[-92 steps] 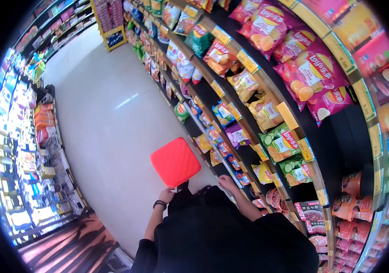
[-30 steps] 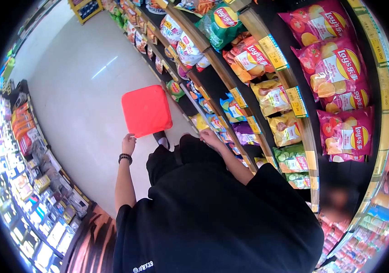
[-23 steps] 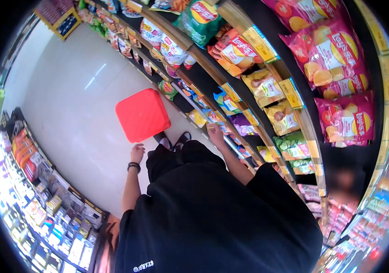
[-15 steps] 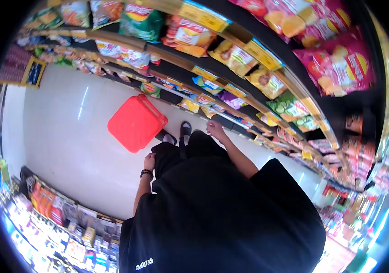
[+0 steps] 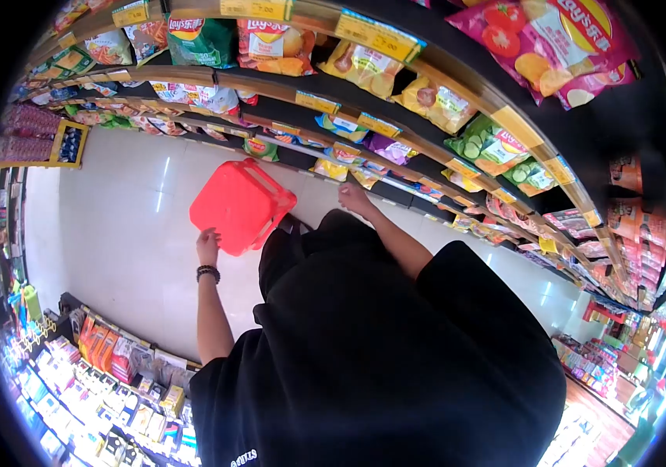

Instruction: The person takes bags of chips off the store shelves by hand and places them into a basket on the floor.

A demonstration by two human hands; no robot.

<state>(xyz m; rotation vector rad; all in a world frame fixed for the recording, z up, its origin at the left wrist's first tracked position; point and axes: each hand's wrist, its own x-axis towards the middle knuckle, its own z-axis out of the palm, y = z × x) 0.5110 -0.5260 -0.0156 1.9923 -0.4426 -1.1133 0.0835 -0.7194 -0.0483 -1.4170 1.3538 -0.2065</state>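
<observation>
A red plastic stool (image 5: pixel 231 202) with a squarish top stands on the pale floor in front of me. My left hand (image 5: pixel 207 245), a dark beaded bracelet at its wrist, is over the stool's near left edge. Its fingers are slightly bent and apart, with nothing in them; I cannot tell whether they touch the stool. To the right of the stool, my right hand (image 5: pixel 356 201) hangs in front of the lower shelves. The fingers there are curled in loosely and I see nothing in them. Nearest to that hand are yellow snack bags (image 5: pixel 330 169) on a low shelf.
Long shelves of chip bags curve along the right, with a pink bag (image 5: pixel 558 47) high up and a green cucumber-flavour bag (image 5: pixel 488 145) below. A display of small boxed goods (image 5: pixel 126 397) stands at lower left. Pale floor (image 5: pixel 123 233) lies left of the stool.
My left hand has moved away from my body, forward and left to the stool's edge. My right hand has risen slightly forward. The view has shifted, and my feet are now largely hidden.
</observation>
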